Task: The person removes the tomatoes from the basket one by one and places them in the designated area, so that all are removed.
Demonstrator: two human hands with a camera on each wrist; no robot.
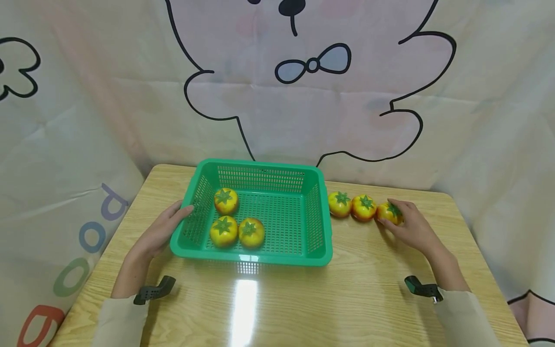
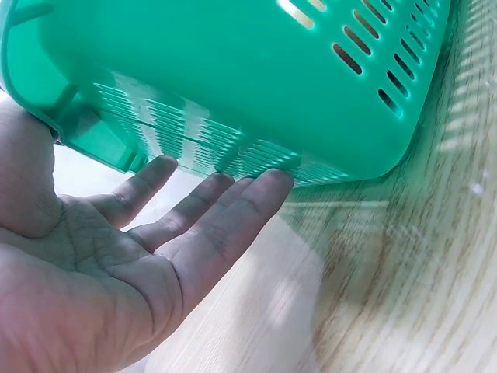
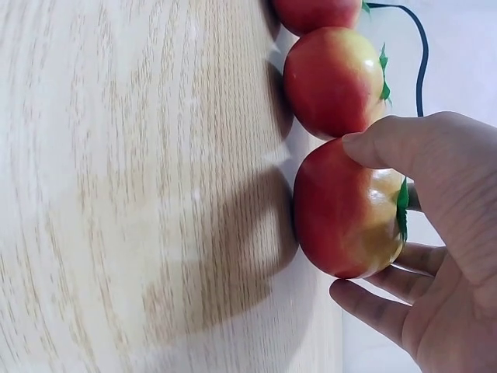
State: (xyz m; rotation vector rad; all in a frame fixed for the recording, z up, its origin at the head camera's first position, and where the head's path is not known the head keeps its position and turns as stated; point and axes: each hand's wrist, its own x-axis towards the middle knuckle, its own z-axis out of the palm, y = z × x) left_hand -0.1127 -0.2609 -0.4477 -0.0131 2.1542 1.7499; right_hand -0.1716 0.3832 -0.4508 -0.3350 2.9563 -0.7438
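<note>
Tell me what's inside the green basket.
In the green basket are three yellow fruits with green leafy tops: one farther back, two side by side nearer the front. Their undersides, and whatever lies directly beneath them, are covered.

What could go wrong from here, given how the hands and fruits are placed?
The rightmost fruit, held by the right hand, sits close beside the middle fruit of the row, so moving it might knock that round neighbour and set it rolling. The left hand holds the green basket at its rim; a tug could shift the three loose fruits inside.
</note>
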